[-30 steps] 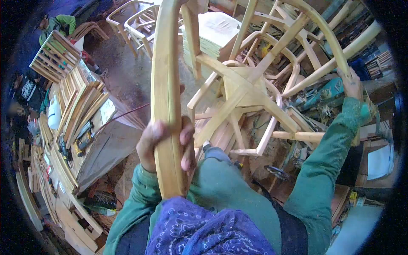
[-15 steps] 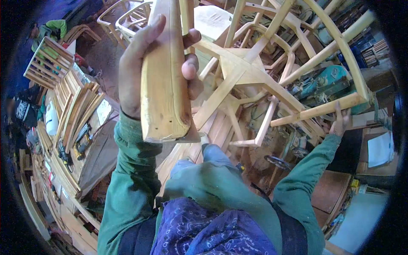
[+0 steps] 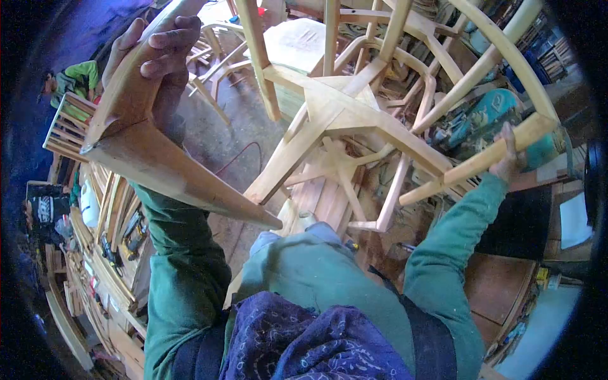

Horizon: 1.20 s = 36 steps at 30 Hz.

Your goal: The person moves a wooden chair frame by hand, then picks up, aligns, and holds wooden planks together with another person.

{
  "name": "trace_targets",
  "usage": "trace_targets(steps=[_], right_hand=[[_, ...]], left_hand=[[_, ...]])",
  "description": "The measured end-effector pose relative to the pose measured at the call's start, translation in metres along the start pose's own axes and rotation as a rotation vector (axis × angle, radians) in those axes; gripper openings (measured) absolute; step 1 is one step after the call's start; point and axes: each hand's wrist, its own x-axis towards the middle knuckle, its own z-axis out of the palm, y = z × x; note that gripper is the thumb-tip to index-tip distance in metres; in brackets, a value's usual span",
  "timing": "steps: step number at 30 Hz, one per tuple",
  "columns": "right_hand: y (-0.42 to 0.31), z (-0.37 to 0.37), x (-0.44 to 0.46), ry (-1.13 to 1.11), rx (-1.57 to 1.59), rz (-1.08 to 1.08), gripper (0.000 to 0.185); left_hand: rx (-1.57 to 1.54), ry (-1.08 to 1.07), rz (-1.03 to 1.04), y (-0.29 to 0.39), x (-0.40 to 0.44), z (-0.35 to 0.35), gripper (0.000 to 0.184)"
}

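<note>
A bare wooden chair frame (image 3: pixel 329 104) hangs in front of me, its crossed braces meeting in a flat middle plate. My left hand (image 3: pixel 171 54) wraps round a bent corner of the frame at upper left, close to the camera. From that corner a rail runs down to a brace's end near my lap. At the right, my right hand (image 3: pixel 508 155) is closed round the opposite rail, near its joint with a curved piece. Parts of both hands' fingers are hidden behind the wood.
More chair frames (image 3: pixel 215 63) stand behind. Wooden boards (image 3: pixel 316 183) lie below the frame. A teal machine (image 3: pixel 494 117) is at right. Stacked wooden parts and a power drill (image 3: pixel 133 237) lie at left, and a person in green (image 3: pixel 79 79) is farther off.
My left hand has moved up and left with its side of the chair frame, which has turned so its bent corner shows. My right hand keeps its hold, shifted only slightly.
</note>
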Motion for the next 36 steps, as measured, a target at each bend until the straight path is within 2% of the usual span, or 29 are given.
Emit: trace_targets(steps=[1,3,5,6,8,9,10,13,14,21,25,31,34,36], right_hand=[[0.001,-0.010,0.000,-0.017,-0.010,-0.005,0.037],[0.009,-0.030,-0.001,0.037,0.111,-0.048,0.042],[-0.019,-0.030,-0.021,0.208,-0.037,0.002,0.045],[-0.013,-0.052,-0.014,0.165,0.001,0.037,0.045],[-0.012,-0.091,-0.016,0.048,-0.095,-0.081,0.045],[-0.030,-0.083,-0.033,0.110,-0.118,-0.042,0.044],[-0.048,-0.075,-0.051,0.170,-0.138,-0.002,0.042],[-0.057,-0.066,-0.083,0.259,-0.084,-0.185,0.032],[-0.056,-0.071,-0.087,0.246,0.005,-0.184,0.032],[-0.045,-0.042,-0.145,0.374,-0.064,-0.164,0.031],[-0.047,-0.026,-0.156,0.364,-0.165,-0.125,0.028],[-0.037,-0.040,-0.153,0.220,-0.015,-0.103,0.029],[-0.037,-0.036,-0.157,0.239,-0.045,-0.055,0.039],[-0.037,-0.032,-0.154,0.238,-0.041,-0.057,0.037]], left_hand=[[-0.012,0.031,0.019,-0.001,0.006,0.007,0.047],[0.068,-0.052,-0.018,-0.002,0.014,0.008,0.048],[0.070,-0.062,-0.072,0.019,0.022,-0.012,0.054],[0.083,-0.059,-0.070,0.022,0.023,-0.011,0.055],[0.109,-0.035,-0.044,0.017,0.032,-0.004,0.056],[0.117,-0.011,-0.027,0.013,0.035,-0.002,0.056],[0.139,-0.154,-0.119,0.022,0.040,-0.018,0.053],[0.130,-0.090,-0.040,0.019,0.050,-0.036,0.052],[0.130,-0.081,-0.032,0.017,0.052,-0.042,0.052],[0.120,-0.067,0.037,0.015,0.064,-0.080,0.051],[0.121,-0.044,0.074,0.016,0.068,-0.099,0.050],[0.140,-0.021,0.112,0.024,0.074,-0.122,0.048],[0.130,-0.007,0.099,0.032,0.084,-0.136,0.048],[0.111,-0.006,0.095,0.039,0.088,-0.143,0.047]])
